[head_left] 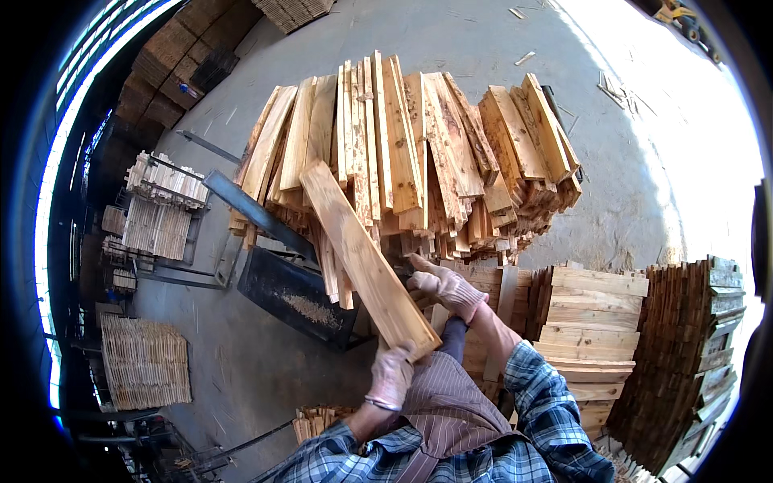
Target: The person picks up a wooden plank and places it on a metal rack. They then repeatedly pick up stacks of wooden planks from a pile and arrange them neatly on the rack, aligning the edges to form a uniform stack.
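A long, flat wooden board [366,262] slants in front of me, its far end reaching up to the left. My left hand [391,377], in a pale work glove, grips the board's near end. Close to the board's right edge is my right hand [449,290], gloved too, with its fingers spread; whether a fingertip touches the board I cannot tell. Beyond the board's far end lies a large, uneven pile of wooden boards [394,153], most with their ends toward me.
A dark metal trough [270,294] with sawdust and a blue-grey metal bar [258,213] stand left of the board. To my right are a neat stack of boards [592,322] and a taller, darker wood stack [676,354]. More stacked wood [145,362] stands at the left.
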Demonstrator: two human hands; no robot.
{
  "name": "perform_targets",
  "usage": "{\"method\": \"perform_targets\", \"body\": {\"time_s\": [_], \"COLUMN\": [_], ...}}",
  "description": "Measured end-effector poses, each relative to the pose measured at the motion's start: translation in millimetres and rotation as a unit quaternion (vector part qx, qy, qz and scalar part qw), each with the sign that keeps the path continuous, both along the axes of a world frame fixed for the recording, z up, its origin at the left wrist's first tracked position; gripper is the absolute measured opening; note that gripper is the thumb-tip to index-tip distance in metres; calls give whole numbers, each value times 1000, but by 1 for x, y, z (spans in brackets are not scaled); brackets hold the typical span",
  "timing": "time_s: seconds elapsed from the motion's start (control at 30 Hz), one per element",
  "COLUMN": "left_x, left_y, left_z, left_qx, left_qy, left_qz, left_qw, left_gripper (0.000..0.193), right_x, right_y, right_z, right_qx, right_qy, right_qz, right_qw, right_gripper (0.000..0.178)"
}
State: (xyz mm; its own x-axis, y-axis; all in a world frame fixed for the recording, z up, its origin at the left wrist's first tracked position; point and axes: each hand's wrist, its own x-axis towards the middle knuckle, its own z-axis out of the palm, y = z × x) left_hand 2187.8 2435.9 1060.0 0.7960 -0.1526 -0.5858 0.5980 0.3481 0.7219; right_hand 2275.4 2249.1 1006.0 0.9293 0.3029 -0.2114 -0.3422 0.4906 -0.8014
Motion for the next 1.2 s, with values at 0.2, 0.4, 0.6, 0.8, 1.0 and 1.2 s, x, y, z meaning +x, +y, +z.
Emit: {"method": "perform_targets", "body": {"time_s": [0.2,0.4,0.6,0.8,1.0,1.2], "left_x": [-69,-9,-42,-157,-313,-408], "left_y": [-12,-39,-164,-304,-336,-318], "left_z": [-60,-59,-68,-54,-137,-277], "left_qx": [-152,36,-15,-129,-54,25], "left_qy": [154,65,-93,-143,-229,-492], "left_qz": [-106,-90,-371,-626,-777,-814], "left_qw": [971,993,924,756,584,308], "left_gripper": [68,109,107,86,16,32], "right_x": [6,-129,-281,-428,-593,-683], "right_y": [13,-36,-115,-155,-124,-81], "right_z": [15,29,56,8,-92,-204], "right_qx": [-274,-392,-522,-544,-542,-439], "right_qy": [-35,-17,36,78,187,306], "right_qz": [167,107,-210,-532,-682,-719], "right_qw": [946,913,826,645,454,445], "right_gripper": [81,91,82,89,91,99]}}
